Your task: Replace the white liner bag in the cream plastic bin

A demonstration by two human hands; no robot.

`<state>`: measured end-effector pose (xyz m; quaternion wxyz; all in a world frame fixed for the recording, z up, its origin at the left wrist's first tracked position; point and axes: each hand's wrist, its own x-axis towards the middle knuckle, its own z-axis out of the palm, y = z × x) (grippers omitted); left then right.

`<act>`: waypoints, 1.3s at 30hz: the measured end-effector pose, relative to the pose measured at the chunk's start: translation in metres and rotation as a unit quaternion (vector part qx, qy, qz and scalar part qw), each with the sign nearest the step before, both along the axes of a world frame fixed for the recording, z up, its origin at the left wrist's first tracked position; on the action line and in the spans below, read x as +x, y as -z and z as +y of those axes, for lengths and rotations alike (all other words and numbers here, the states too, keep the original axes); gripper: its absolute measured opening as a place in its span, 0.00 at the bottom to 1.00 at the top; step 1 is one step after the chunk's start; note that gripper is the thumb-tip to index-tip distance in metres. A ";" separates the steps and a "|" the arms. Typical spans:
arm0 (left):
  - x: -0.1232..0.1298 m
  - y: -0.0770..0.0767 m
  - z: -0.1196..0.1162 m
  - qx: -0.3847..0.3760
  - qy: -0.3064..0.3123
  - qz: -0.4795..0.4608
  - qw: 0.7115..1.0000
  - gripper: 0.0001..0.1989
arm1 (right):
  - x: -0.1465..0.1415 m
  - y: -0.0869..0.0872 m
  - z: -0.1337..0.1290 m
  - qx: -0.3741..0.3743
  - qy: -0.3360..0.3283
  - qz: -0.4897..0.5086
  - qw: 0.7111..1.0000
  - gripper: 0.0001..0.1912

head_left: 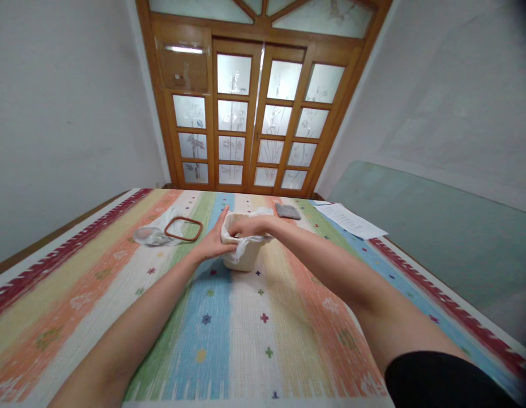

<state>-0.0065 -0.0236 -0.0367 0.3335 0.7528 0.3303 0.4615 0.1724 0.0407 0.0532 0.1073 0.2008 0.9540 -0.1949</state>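
Note:
A small cream-white bin [241,262] stands upright on the striped tablecloth, with a thin white plastic bag [242,245] lining it and hanging over its rim. My left hand [215,240] grips the bin's left side, thumb across the front and fingers along the side. Inside the mouth of the bin is my right hand [249,226], reaching in from the right against the bag. Its fingertips are mostly hidden by the rim and the bag, so their hold cannot be made out.
Left of the bin lies a brown rounded-square ring [183,240], beside a crumpled clear plastic bag [154,236]. A folded grey cloth [287,211] rests behind to the right. Printed paper sheets [350,220] lie near the right edge. Wooden glazed doors [258,113] stand beyond the table.

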 end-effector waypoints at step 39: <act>-0.001 -0.013 -0.005 -0.069 0.007 0.014 0.998 0.50 | 0.054 -0.077 -0.042 -0.047 0.034 0.048 0.997 0.13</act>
